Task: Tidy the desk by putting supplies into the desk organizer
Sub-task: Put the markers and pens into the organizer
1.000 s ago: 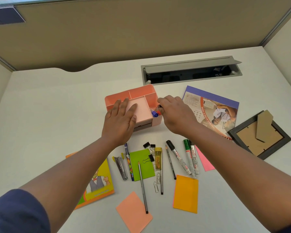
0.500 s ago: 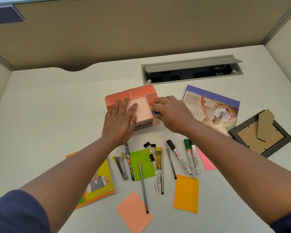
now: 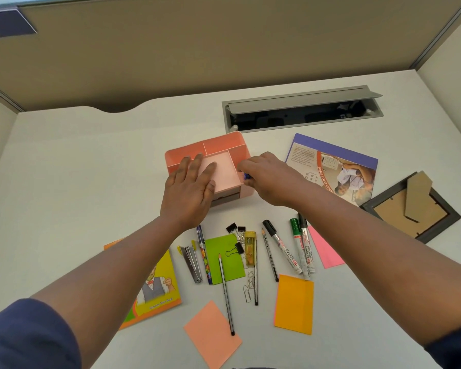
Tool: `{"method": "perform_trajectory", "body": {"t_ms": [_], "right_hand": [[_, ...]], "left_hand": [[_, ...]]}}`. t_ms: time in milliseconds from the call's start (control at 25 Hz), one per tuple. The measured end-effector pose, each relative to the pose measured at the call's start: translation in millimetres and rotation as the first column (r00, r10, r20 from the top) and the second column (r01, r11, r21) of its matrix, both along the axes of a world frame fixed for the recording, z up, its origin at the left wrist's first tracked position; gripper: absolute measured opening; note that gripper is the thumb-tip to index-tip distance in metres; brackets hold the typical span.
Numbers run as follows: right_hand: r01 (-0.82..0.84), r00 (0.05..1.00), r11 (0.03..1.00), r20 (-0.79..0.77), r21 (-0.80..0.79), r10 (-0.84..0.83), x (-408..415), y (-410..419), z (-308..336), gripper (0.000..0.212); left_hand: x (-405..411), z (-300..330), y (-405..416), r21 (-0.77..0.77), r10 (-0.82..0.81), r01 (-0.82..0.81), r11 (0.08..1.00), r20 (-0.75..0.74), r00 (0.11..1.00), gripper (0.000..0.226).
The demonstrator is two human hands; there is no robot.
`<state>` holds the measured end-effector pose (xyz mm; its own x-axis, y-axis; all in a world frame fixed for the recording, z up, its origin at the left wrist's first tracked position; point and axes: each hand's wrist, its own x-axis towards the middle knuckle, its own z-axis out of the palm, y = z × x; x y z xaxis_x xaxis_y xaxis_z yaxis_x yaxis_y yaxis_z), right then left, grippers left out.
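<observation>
**Both hands at the organizer**

Pink desk organizer (image 3: 225, 145) sits mid-surface (image 3: 64, 169). L hand (image 3: 189, 187) lies flat, fingers straight, over its front-left compartment, holding nothing. R hand (image 3: 269, 177) at organizer's right side, grip curled round a blue-capped marker (image 3: 246, 176) at the right compartment; most of the marker is hidden. Still on surface near the person: three markers (image 3: 293, 249), pencils (image 3: 225, 291), binder clips (image 3: 236, 230), stapler (image 3: 192, 263), green sticky pad (image 3: 224, 259), orange pad (image 3: 294, 303). Brochure (image 3: 330, 166) & picture frame (image 3: 410, 209) lie to the right.
</observation>
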<state>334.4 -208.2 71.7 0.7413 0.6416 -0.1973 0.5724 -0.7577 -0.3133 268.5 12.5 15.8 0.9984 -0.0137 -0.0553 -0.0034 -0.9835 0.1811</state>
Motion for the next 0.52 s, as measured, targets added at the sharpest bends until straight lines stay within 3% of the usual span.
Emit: {"method": "perform_trajectory", "body": {"t_ms": [160,520], "right_hand": [[-0.008,1.0,0.997,0.008,-0.074,0.009,5,-2,1,0.025],[0.011,0.998,0.99,0.065,-0.14,-0.002,6,5,20,0.023]], "left_hand": [[0,-1,0,-0.002,-0.005,0.005,1.0,0.006,1.0,0.061],[0,-1,0,-0.002,-0.001,0.001,1.0,0.006,1.0,0.059]]}}
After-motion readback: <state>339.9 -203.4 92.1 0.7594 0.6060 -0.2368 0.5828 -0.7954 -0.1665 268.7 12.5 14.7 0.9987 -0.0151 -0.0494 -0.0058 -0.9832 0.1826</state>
